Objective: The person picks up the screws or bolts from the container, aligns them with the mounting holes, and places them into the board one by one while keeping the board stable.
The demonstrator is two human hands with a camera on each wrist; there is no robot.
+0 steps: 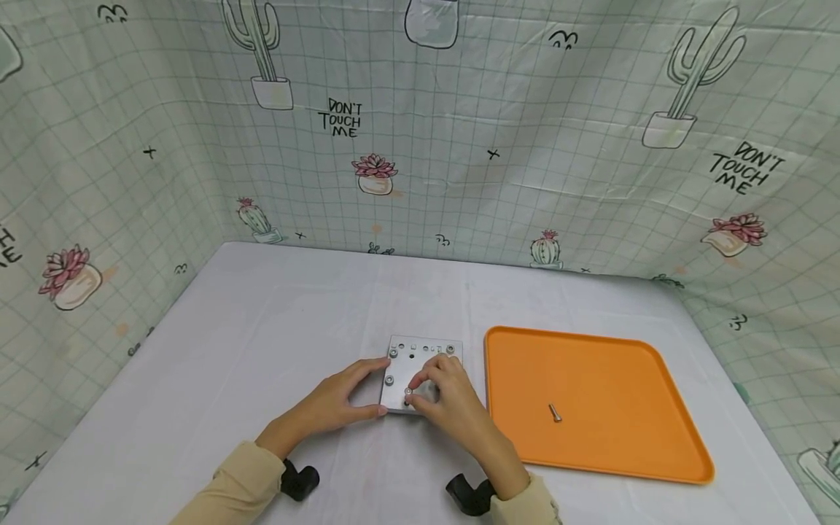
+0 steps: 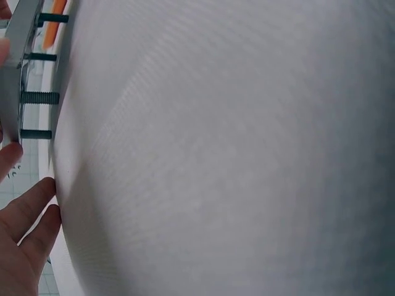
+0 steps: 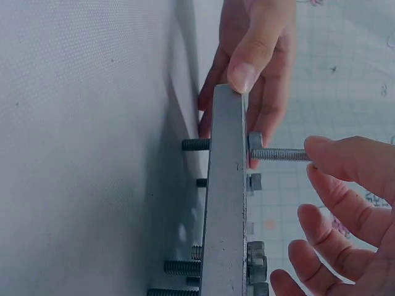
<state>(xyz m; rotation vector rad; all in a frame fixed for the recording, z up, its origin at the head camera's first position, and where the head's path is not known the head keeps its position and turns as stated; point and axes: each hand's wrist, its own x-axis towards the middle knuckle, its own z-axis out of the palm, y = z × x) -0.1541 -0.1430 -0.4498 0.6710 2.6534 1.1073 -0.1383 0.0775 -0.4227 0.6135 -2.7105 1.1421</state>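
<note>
A silver metal plate (image 1: pixel 404 370) with holes and several socket-head screws lies before me, and threaded shanks (image 2: pixel 41 97) stick out beneath it in the left wrist view. My left hand (image 1: pixel 327 401) grips its left side, thumb at the front corner and index finger at the back corner. Between thumb and index finger, my right hand (image 1: pixel 456 401) pinches a long screw (image 3: pixel 279 154) over the front part of the plate. The screw's threaded end points at the plate's top face; its head is hidden by the fingertips. The right hand's other fingers are loosely bent.
An orange tray (image 1: pixel 610 401) sits right of the plate, with one loose screw (image 1: pixel 555 413) lying on it. White cloth (image 1: pixel 262 328) covers the table. A printed cactus curtain (image 1: pixel 446 197) hangs behind and at both sides. A black wrist mount (image 1: pixel 469 496) shows under the right wrist.
</note>
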